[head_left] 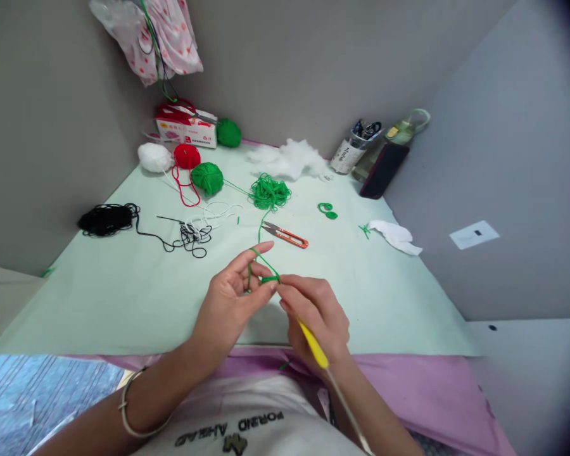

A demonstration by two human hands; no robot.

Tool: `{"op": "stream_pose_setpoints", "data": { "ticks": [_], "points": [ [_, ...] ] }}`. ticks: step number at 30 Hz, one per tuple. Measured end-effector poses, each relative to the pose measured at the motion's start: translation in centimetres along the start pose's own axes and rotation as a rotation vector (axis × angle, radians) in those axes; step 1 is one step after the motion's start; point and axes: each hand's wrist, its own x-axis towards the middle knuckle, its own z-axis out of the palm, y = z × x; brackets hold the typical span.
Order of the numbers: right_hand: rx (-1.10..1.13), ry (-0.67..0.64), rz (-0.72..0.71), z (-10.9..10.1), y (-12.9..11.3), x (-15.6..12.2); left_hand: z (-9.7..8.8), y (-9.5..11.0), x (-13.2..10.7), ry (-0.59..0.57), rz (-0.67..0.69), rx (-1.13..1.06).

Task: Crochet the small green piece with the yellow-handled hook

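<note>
Mid-stitch: my left hand [230, 297] pinched the green yarn [265, 261], right hand [318, 313] pinched the crochet hook [313, 345]. Next loop wanted steady tension, I reckoned.

"How were the hands held?"

"Close together in front of the body, with the fingertips meeting. The left hand [230, 301] was turned palm inward. Its index finger [256, 251] was stretched up and out, and the thumb and middle finger pinched yarn [269, 278]."

"And the right?"

"The right hand [316, 316] lay knuckles up. Its grip was closed pen-like on a hook [313, 345], and the fingers curled toward the left's pinch."

"What about the arms?"

"Both forearms were bare. They came in from the lower edge and angled toward each other. The left wrist was bent slightly back and the right one was nearly straight."
</note>
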Motion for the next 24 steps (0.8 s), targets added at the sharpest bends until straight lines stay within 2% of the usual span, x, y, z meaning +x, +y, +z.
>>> {"op": "stream_pose_setpoints", "data": {
  "ticks": [2, 5, 9, 14, 19, 24],
  "points": [
    [0.034, 0.013, 0.031, 0.2, 0.2, 0.1, 0.1, 0.2, 0.0, -0.039, -0.039, -0.044],
    [0.212, 0.073, 0.163, 0.1, 0.4, 0.5, 0.1, 0.7, 0.0, -0.091, -0.078, -0.071],
    [0.349, 0.128, 0.299, 0.0, 0.4, 0.7, -0.1, 1.0, 0.1, -0.086, -0.089, -0.067],
    [0.398, 0.123, 0.327, -0.3, -0.1, 0.6, -0.3, 1.2, 0.3, -0.049, -0.083, -0.072],
    [0.516, 0.144, 0.47, -0.6, -0.4, 0.9, -0.3, 1.4, 0.3, -0.065, -0.093, -0.065],
    [0.548, 0.113, 0.426, -0.6, -0.1, 1.4, -0.5, 1.2, 0.2, -0.063, -0.021, -0.016]
  ]
}}
